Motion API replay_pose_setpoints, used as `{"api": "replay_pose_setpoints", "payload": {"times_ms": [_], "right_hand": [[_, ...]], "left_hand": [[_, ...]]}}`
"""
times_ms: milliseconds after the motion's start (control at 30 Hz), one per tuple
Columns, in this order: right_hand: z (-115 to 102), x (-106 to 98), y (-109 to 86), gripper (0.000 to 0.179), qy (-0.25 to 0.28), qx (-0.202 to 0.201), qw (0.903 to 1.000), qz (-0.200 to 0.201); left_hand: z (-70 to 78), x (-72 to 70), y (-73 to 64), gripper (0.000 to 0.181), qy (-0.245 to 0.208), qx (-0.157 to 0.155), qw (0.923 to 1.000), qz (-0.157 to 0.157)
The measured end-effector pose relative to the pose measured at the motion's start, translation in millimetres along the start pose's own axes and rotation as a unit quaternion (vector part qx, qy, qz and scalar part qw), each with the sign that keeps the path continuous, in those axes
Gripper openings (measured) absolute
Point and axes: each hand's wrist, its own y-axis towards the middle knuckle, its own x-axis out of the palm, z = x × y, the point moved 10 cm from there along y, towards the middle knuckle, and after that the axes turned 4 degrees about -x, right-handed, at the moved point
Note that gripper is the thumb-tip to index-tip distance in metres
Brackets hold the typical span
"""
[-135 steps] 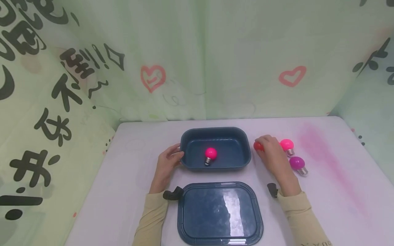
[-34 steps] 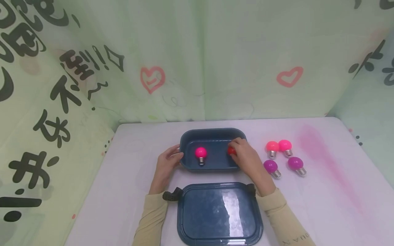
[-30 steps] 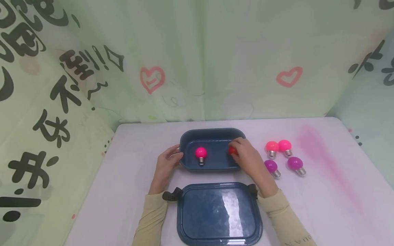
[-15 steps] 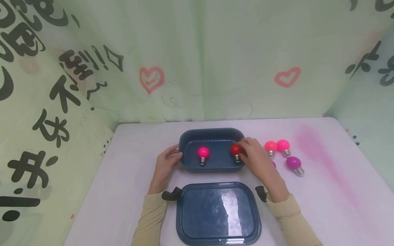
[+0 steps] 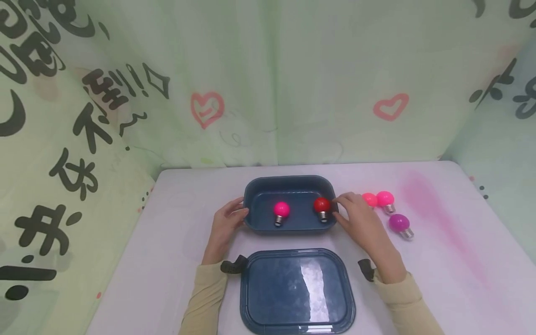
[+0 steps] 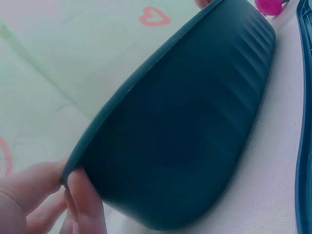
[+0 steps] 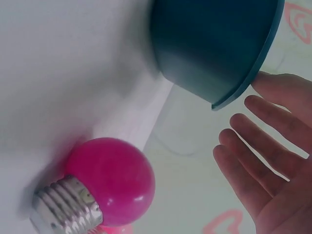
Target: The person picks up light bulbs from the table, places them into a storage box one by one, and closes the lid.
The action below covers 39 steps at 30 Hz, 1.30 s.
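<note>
Gripping left rim of dark blue box with left hand; holding right hand at right rim, fingers loosely extended, contact unclear. Observed inside: hot-pink bulb, red bulb farther right. On table, noted coral bulb, second pink bulb and purple bulb at right, blue lid nearer.

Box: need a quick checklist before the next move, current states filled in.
1. Lid off the box: ok, lying on the table in front.
2. Box held: ok, left hand pinches one end.
3. Pink bulb and red bulb apart inside: ok.
4. Right hand free of bulbs: ok, holds none.
5. Right hand clear of box: not ok, overlaps its right end in the head view.
6. Orange-pink bulb fully visible: not ok, right hand partly covers it.
</note>
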Motion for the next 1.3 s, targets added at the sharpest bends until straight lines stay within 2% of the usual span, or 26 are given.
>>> {"api": "replay_pose_setpoints", "payload": {"times_ms": [400, 667, 833, 900, 1067, 1300], "right_hand": [[20, -3, -13.6, 0.046, -0.009, 0.019, 0.9998, -0.006], [35, -2, -23.6, 0.048, -0.005, 0.028, 0.9994, -0.019], [41, 1, -27.7, 0.049, -0.006, 0.042, 0.9985, -0.034], [43, 2, -28.4, 0.049, -0.007, 0.047, 0.9982, -0.038], [46, 5, -29.9, 0.049, -0.005, 0.053, 0.9975, -0.047], [51, 9, -31.5, 0.047, -0.005, 0.047, 0.9978, -0.047]], "left_hand": [[0.1, 0.8, 0.4, 0.042, -0.005, -0.001, 1.0, 0.003], [-0.3, 2.4, 1.0, 0.048, -0.008, -0.011, 0.9999, -0.007], [17.2, 7.1, -10.8, 0.045, -0.001, -0.016, 0.9998, -0.007], [19.2, 8.2, -11.9, 0.045, -0.004, -0.019, 0.9998, -0.009], [1.8, 4.2, 0.2, 0.048, -0.01, -0.02, 0.9997, -0.007], [-1.3, 2.6, 2.5, 0.047, -0.01, -0.01, 0.9999, 0.0]]}}
